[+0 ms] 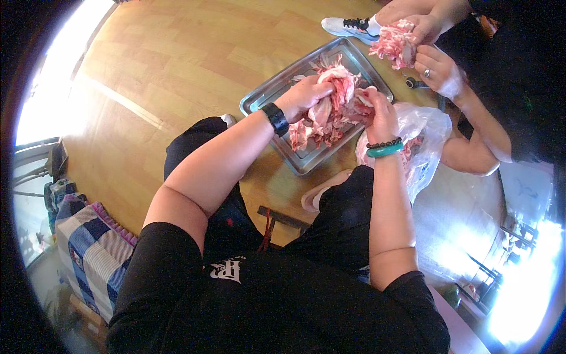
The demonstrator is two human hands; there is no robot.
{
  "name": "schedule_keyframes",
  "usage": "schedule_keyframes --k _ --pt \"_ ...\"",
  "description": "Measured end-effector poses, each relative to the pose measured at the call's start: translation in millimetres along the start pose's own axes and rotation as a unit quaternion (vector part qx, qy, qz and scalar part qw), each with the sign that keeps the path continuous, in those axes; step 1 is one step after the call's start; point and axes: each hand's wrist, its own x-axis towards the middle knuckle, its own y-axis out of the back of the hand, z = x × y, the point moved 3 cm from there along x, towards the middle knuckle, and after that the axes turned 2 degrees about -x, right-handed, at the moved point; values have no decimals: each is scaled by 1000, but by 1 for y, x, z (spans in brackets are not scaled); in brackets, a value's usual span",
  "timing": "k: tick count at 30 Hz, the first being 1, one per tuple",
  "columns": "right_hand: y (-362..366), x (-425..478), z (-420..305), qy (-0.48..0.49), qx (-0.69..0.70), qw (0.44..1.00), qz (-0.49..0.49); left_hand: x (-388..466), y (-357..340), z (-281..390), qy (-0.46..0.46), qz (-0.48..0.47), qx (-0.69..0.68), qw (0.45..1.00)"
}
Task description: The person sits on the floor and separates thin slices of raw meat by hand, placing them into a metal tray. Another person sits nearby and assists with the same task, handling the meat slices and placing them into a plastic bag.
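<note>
Below me a rectangular metal tray [305, 167] lies on the wood-pattern floor with a heap of raw pink-and-white meat pieces [325, 132] in it. My left hand [309, 95], with a black band on its wrist, grips a limp bunch of raw meat [338, 86] above the heap. On the other side, my right hand [382, 117] pinches the right part of the meat between thumb and fingers. A dark bead bracelet and a green bangle circle that wrist. The fingertips of both hands are partly hidden by the meat.
At upper right, another person's hands [435, 57] hold a bunch of meat [395, 44]. A translucent plastic bag [426, 124] with meat inside stands right of the tray. The person's sneaker [349, 27] is beyond the tray. A checked cloth [95, 248] covers something at left.
</note>
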Motion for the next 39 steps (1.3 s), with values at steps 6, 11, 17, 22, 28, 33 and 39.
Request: schedule_keyframes --k 6,11,17,22,28,33,39 --pt "14 5 -12 -11 235 967 -96 -4 -5 15 48 -7 -179 983" --pt "19 11 -12 27 -141 988 -62 -8 2 24 89 30 -145 985" --pt "-3 2 -5 113 -555 821 -75 0 7 14 36 14 -77 996" --pt "-7 0 -15 165 -428 887 -59 -4 7 21 91 -8 -12 996" --pt "-23 -1 -7 158 -324 930 -71 9 8 14 -85 -88 148 981" --pt "1 19 8 106 -208 967 -101 -12 -16 22 55 -188 -65 979" --pt "9 27 12 78 -190 976 -77 -4 -3 10 82 -161 -134 974"
